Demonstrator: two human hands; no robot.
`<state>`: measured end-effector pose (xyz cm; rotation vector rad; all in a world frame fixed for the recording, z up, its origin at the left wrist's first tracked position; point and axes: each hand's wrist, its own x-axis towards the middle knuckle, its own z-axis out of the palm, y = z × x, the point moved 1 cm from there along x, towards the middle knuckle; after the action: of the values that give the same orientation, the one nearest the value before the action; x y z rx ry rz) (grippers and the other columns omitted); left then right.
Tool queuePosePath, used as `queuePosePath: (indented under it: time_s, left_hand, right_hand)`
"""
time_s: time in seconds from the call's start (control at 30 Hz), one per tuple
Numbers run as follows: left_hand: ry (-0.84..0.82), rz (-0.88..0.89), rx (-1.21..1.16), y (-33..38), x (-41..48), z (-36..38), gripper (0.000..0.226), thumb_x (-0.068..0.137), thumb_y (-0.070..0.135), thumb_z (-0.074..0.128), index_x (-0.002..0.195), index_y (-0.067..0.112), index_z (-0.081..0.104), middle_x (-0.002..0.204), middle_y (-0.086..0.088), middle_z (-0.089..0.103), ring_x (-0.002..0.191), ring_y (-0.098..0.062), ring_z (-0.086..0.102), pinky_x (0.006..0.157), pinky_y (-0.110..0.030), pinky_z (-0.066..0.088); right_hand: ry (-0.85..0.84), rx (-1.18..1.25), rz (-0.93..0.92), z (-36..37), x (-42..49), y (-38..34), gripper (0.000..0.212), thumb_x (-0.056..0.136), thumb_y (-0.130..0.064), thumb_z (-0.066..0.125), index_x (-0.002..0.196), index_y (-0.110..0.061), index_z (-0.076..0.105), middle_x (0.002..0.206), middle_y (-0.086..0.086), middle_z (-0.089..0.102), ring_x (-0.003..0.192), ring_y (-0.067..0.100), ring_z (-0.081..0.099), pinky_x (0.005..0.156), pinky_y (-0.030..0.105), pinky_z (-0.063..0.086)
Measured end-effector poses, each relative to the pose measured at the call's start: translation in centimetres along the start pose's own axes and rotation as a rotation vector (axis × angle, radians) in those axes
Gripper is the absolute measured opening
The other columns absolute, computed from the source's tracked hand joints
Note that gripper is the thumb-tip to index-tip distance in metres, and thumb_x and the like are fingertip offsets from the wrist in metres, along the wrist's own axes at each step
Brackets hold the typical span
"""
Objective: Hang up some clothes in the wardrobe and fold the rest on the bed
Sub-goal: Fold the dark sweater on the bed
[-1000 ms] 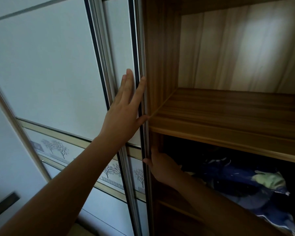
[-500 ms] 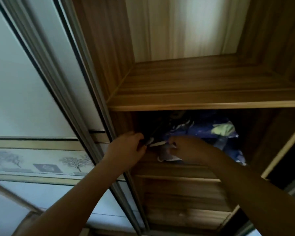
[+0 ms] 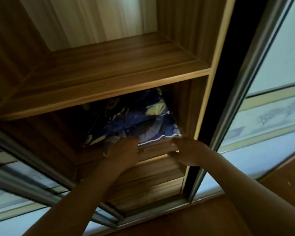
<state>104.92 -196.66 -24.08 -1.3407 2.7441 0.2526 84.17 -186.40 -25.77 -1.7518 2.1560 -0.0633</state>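
Observation:
A crumpled pile of dark blue clothes (image 3: 134, 120) with a pale yellow-green patch fills the lower wardrobe compartment, reaching its right wall. My left hand (image 3: 124, 154) rests at the compartment's front edge, fingers curled into a grey piece of cloth (image 3: 110, 143) that sticks out of the pile. My right hand (image 3: 187, 152) is just to its right, thumb above and a finger below the wooden front ledge (image 3: 157, 147), beside a white-piped blue hem. The back of the pile is lost in shadow.
An empty wooden shelf (image 3: 109, 65) sits above the clothes. A sliding door with a metal frame (image 3: 242, 86) stands on the right, another door rail (image 3: 24, 167) on the left. Wood panels (image 3: 152, 188) run below the ledge.
My left hand left the sliding door and came down to the clothes. Both hands shifted right along the compartment's front edge, and my view swung right and down.

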Motion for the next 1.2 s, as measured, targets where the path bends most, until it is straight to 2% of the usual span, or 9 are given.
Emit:
queuePosePath:
  time_s: [0.07,0.13,0.3,0.43,0.57,0.7,0.97,1.1,1.2]
  left_hand:
    - [-0.034,0.065,-0.003,2.1,1.2,0.5,0.046,0.094,0.049,0.056,0.132,0.023,0.054,0.136,-0.005,0.059,0.127,-0.028,0.053,0.100,-0.036,0.042]
    - [-0.078,0.124,-0.014,3.4,2.6,1.1,0.046,0.093,0.047,0.058,0.131,0.021,0.054,0.132,-0.006,0.060,0.123,-0.028,0.056,0.098,-0.037,0.047]
    - [-0.160,0.306,0.027,6.2,6.4,2.4,0.034,0.092,0.045,0.057,0.111,0.017,0.062,0.113,-0.006,0.067,0.107,-0.027,0.064,0.085,-0.036,0.053]
    - [-0.201,0.555,0.079,10.9,7.6,3.5,0.027,0.094,0.042,0.058,0.098,0.015,0.054,0.113,-0.003,0.066,0.107,-0.028,0.063,0.074,-0.029,0.043]
    - [-0.308,0.824,0.115,16.1,6.6,7.0,0.035,0.092,0.047,0.057,0.114,0.020,0.061,0.108,-0.002,0.064,0.102,-0.025,0.064,0.085,-0.037,0.052]
    - [-0.359,1.049,0.239,20.6,3.4,9.8,0.048,0.095,0.050,0.051,0.134,0.023,0.053,0.124,-0.001,0.059,0.111,-0.022,0.060,0.089,-0.039,0.053]
    - [-0.459,1.524,0.384,32.3,-6.2,15.5,0.054,0.097,0.053,0.050,0.144,0.028,0.044,0.137,0.002,0.054,0.121,-0.019,0.057,0.092,-0.040,0.052]
    - [-0.471,1.668,0.477,38.0,-10.4,18.2,0.047,0.096,0.051,0.050,0.136,0.026,0.048,0.123,0.002,0.056,0.112,-0.020,0.059,0.087,-0.043,0.054]
    - [-0.459,1.719,0.533,41.5,-12.3,19.6,0.047,0.096,0.050,0.050,0.138,0.028,0.046,0.128,0.002,0.055,0.115,-0.022,0.058,0.085,-0.040,0.053]
  right_hand:
    - [-0.039,0.076,0.099,0.2,-1.0,1.7,0.051,0.095,-0.053,0.055,0.138,-0.026,0.050,0.142,0.002,0.055,0.131,0.025,0.051,0.103,0.034,0.042]
    - [-0.034,0.117,0.194,0.5,-2.0,3.3,0.050,0.093,-0.053,0.054,0.136,-0.029,0.049,0.136,0.004,0.059,0.124,0.027,0.057,0.099,0.039,0.048]
    - [0.025,0.188,0.431,1.9,-5.4,6.3,0.048,0.093,-0.057,0.052,0.134,-0.032,0.050,0.123,0.003,0.065,0.111,0.028,0.063,0.092,0.043,0.054]
    - [0.038,0.278,0.651,4.5,-10.0,7.7,0.053,0.094,-0.064,0.048,0.135,-0.031,0.048,0.122,0.002,0.064,0.112,0.027,0.061,0.092,0.044,0.052]
    - [0.076,0.405,0.891,8.5,-15.9,7.5,0.053,0.092,-0.063,0.049,0.132,-0.028,0.051,0.125,0.003,0.065,0.111,0.027,0.062,0.091,0.045,0.052]
    - [0.122,0.474,1.107,11.9,-22.2,6.0,0.048,0.095,-0.058,0.051,0.129,-0.024,0.051,0.121,0.005,0.066,0.109,0.027,0.062,0.089,0.043,0.053]
    - [0.201,0.685,1.540,19.9,-35.1,2.2,0.053,0.095,-0.058,0.049,0.137,-0.026,0.049,0.128,0.006,0.062,0.115,0.030,0.060,0.092,0.041,0.052]
    - [0.240,0.760,1.675,22.8,-39.9,2.6,0.052,0.096,-0.058,0.048,0.136,-0.025,0.048,0.126,0.004,0.062,0.113,0.028,0.060,0.091,0.042,0.053]
    - [0.231,0.793,1.730,23.8,-42.6,4.0,0.051,0.097,-0.058,0.047,0.135,-0.024,0.049,0.125,0.005,0.062,0.110,0.029,0.061,0.090,0.042,0.053]
